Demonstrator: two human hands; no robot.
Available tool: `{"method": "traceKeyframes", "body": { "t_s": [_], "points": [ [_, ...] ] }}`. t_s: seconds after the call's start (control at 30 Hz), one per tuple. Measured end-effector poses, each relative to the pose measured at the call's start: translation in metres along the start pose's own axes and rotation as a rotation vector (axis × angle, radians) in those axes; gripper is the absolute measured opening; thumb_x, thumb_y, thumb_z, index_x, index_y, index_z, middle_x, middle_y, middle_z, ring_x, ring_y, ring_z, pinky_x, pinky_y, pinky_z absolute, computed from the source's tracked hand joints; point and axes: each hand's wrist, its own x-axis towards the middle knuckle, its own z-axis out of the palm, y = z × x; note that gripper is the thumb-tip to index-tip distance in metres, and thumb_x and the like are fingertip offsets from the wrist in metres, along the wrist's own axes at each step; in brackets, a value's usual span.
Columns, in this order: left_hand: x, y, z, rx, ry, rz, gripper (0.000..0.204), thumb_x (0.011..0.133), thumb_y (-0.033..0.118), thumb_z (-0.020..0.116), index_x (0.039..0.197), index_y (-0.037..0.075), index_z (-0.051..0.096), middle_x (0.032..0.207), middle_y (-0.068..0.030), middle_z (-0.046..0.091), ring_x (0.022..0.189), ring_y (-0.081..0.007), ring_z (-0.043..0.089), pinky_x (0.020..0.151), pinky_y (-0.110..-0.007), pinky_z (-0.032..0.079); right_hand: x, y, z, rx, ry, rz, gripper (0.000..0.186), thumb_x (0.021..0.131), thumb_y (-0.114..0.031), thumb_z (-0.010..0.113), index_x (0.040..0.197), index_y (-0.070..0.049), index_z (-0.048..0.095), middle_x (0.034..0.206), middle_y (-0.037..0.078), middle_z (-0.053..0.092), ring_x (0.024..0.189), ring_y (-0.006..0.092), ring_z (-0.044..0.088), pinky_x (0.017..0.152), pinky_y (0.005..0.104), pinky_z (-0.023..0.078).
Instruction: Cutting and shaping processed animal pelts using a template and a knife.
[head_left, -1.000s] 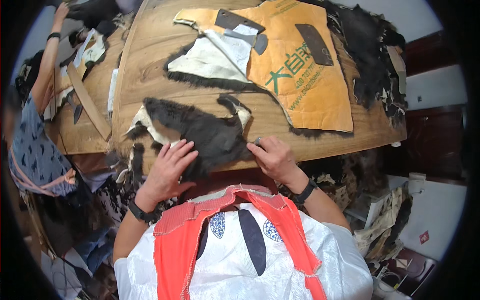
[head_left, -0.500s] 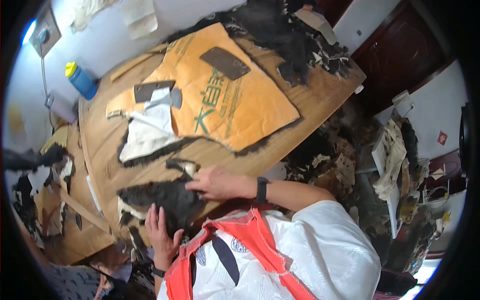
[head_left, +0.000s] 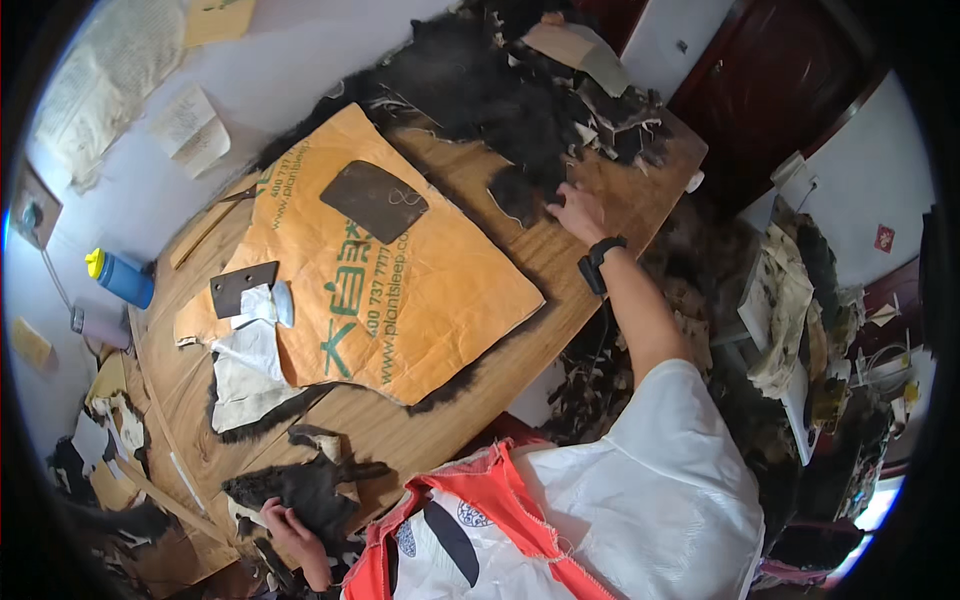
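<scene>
The right hand (head_left: 582, 215) has moved from the black fur offcut (head_left: 310, 490), now touched by the left hand (head_left: 293, 537) alone, to the near edge of the black pelts (head_left: 490, 90), which stretch leftward along the wooden table's (head_left: 430, 435) far side, neither grip being discernible from here.

Your right hand (head_left: 578, 212) has left the small dark fur piece (head_left: 310, 490) and now reaches, arm stretched out, to the edge of the black fur heap (head_left: 500, 90) across the tabletop (head_left: 420, 440); whether it touches is unclear. Your left hand's (head_left: 293, 540) fingers, spread earlier, have drawn together. Your view has turned, bringing in wall papers (head_left: 190, 130) and a blue bottle (head_left: 125, 280) unseen a second ago.
</scene>
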Motion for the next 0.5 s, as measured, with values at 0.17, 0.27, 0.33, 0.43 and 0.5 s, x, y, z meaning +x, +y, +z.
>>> {"method": "traceKeyframes", "body": {
  "t_s": [0.17, 0.27, 0.33, 0.43, 0.5],
  "points": [
    [-0.016, -0.112, -0.034, 0.033, 0.241, -0.264, 0.026, 0.109, 0.017, 0.043, 0.107, -0.006, 0.056, 0.101, -0.0149, 0.058, 0.099, -0.0274, 0.055, 0.096, -0.036, 0.043, 0.040, 0.072, -0.029, 1.412, -0.038, 0.286, 0.030, 0.101, -0.024, 0.055, 0.128, -0.012, 0.059, 0.117, 0.007, 0.068, 0.100, 0.0252, 0.068, 0.074, 0.0405, 0.056],
    [-0.011, -0.117, -0.033, 0.054, 0.510, -0.264, 0.031, 0.108, 0.016, 0.043, 0.123, -0.008, 0.057, 0.119, -0.0192, 0.063, 0.113, -0.0313, 0.059, 0.104, -0.039, 0.045, 0.047, 0.091, -0.053, 1.751, -0.137, 0.459, 0.026, 0.104, -0.019, 0.049, 0.126, -0.011, 0.061, 0.111, 0.006, 0.069, 0.091, 0.0184, 0.069, 0.064, 0.0336, 0.057],
    [0.009, -0.162, -0.089, 0.071, 0.476, -0.104, 0.032, 0.108, 0.016, 0.043, 0.125, -0.008, 0.056, 0.121, -0.0193, 0.062, 0.114, -0.0314, 0.060, 0.103, -0.039, 0.046, 0.058, 0.081, -0.051, 1.676, -0.179, 0.423, 0.030, 0.104, -0.022, 0.049, 0.130, -0.009, 0.058, 0.115, 0.006, 0.067, 0.090, 0.0189, 0.068, 0.062, 0.0324, 0.056],
    [0.034, -0.161, -0.113, 0.086, 0.397, 0.133, 0.034, 0.108, 0.017, 0.042, 0.128, -0.008, 0.054, 0.125, -0.0195, 0.061, 0.115, -0.0317, 0.060, 0.103, -0.040, 0.047, 0.066, 0.048, -0.054, 1.459, -0.108, 0.467, 0.035, 0.104, -0.024, 0.052, 0.134, -0.007, 0.056, 0.111, 0.004, 0.066, 0.077, 0.0174, 0.066, 0.054, 0.0319, 0.052],
    [0.070, -0.026, -0.042, 0.047, 0.296, 0.298, 0.035, 0.108, 0.018, 0.041, 0.130, -0.007, 0.053, 0.128, -0.0196, 0.060, 0.116, -0.0318, 0.060, 0.103, -0.041, 0.047, 0.067, 0.069, -0.062, 1.284, -0.082, 0.369, 0.031, 0.102, -0.023, 0.057, 0.127, -0.005, 0.057, 0.101, 0.003, 0.065, 0.067, 0.0176, 0.064, 0.056, 0.0317, 0.054]
  ]
}}
